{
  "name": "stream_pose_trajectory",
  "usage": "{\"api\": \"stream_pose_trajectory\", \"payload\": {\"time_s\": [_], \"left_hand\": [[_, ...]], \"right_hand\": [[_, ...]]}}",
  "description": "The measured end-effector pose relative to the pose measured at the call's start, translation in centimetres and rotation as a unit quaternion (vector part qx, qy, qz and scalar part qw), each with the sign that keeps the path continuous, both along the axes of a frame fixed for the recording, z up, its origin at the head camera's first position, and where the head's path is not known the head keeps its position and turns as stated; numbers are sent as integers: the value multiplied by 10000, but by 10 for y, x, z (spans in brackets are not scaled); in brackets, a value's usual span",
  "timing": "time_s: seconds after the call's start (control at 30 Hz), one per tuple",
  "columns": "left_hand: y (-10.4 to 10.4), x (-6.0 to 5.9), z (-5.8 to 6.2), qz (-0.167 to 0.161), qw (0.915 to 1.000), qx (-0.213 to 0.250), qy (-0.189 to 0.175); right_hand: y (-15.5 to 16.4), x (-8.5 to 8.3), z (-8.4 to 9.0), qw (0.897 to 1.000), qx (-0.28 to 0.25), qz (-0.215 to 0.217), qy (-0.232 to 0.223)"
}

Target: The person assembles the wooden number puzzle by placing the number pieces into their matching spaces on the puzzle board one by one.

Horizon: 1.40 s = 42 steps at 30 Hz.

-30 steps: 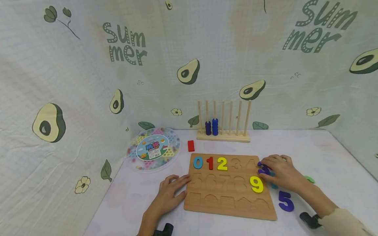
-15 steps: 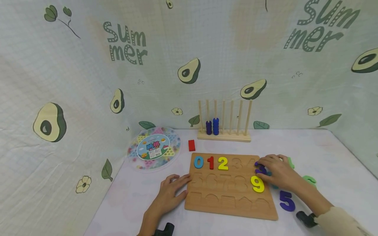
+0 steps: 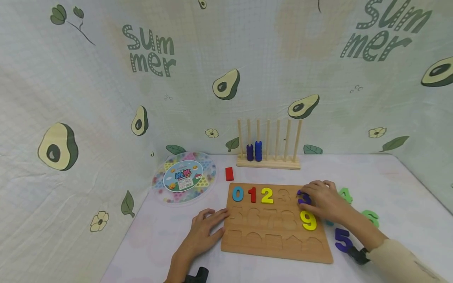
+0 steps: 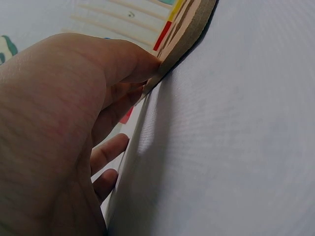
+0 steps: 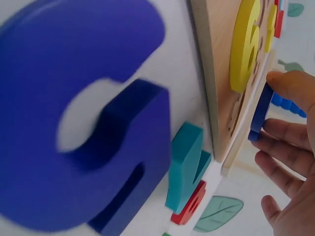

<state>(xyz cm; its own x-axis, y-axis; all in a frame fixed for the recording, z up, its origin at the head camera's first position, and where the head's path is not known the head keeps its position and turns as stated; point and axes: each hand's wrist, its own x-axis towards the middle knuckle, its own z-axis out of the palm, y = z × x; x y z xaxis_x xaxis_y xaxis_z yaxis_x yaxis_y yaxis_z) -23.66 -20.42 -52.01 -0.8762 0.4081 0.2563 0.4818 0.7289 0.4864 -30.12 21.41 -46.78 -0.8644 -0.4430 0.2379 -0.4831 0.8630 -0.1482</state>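
- Numeral 3, purple: held above the board at about one to two o'clock from its centre, twelve being toward the backdrop; whether the board is touched by it cannot be told.
- Right hand: the 3 is pinched between thumb and foremost fingers; the remaining fingers are left free and spread.
- Left hand: placed at nine o'clock; the board's edge is touched by thumb and forefinger, the other fingers being parted and slightly bent.
- Numerals on the board: blue 0 set at ten, red 1 at eleven, yellow 2 near twelve, yellow 9 at three.
- Purple 5: laid off the board, between three and four.
- Bead stand: placed at twelve, behind the board.
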Motion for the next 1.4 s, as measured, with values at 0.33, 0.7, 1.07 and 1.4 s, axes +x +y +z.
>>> {"api": "stream_pose_trajectory", "payload": {"time_s": [0.33,0.7,1.07,1.4], "left_hand": [[0,0,-2,72,9999,-60,-143],[0,-1,-1,71,9999,-60,-120],[-2,-1,-4,47,9999,-45,-91],[-2,-2,-2,36,9997,-71,-209]], "right_hand": [[-11,-7,-1,9999,-12,95,-137],[-24,-13,-3,9996,189,105,-181],[-39,-19,-7,9996,163,151,-160],[-45,-23,-9,9993,169,213,-261]]}}
